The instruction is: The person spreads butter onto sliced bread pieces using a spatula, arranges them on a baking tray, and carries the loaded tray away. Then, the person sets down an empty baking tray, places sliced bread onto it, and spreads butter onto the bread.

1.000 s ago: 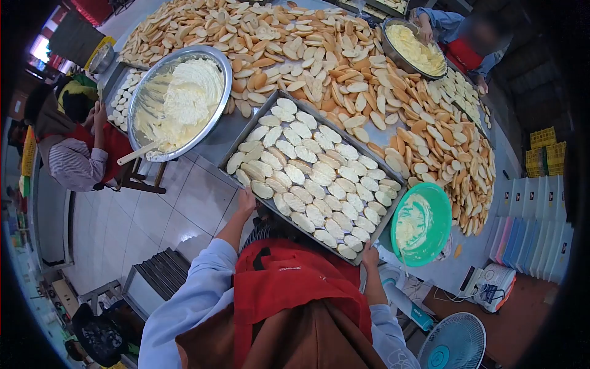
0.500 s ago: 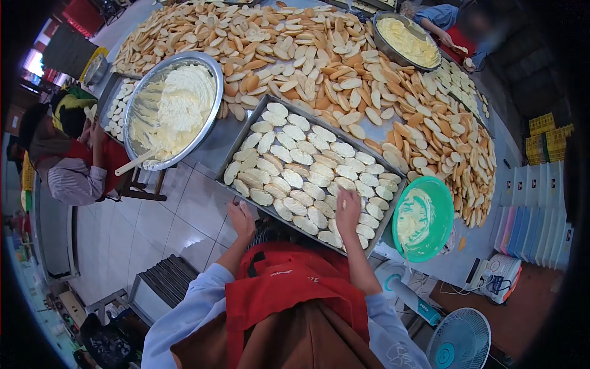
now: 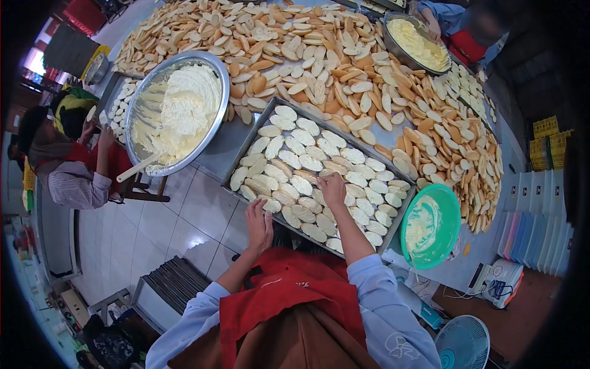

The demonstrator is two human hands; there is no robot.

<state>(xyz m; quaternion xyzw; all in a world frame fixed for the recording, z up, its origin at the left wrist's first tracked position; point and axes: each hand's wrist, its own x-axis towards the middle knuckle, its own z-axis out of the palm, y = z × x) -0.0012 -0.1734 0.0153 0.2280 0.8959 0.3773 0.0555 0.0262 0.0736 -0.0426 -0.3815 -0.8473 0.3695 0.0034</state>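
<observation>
A metal tray (image 3: 244, 146) holds rows of cream-coated oval bread slices (image 3: 311, 162). Over the middle of these slices is my right hand (image 3: 334, 192), its fingers bent down and drawn together among them; whether a slice is between the fingertips is hidden. My left hand (image 3: 259, 226) is at the tray's near left edge, fingers stretched out beside the outermost slices and holding nothing. To the right of the tray sits a green bowl (image 3: 452, 215) with cream smeared inside and a thin handle over its rim.
Loose oval bread pieces (image 3: 295, 58) cover much of the table. A large steel bowl of cream (image 3: 187, 98) with a spatula (image 3: 138, 166) stands left. One person (image 3: 77, 166) works at left, another (image 3: 470, 40) at far right by a second cream bowl (image 3: 418, 46). A fan (image 3: 462, 344) stands below.
My right hand has moved left and farther up over the tray. My left hand has moved right and come to the tray's near edge. The view has shifted slightly.
</observation>
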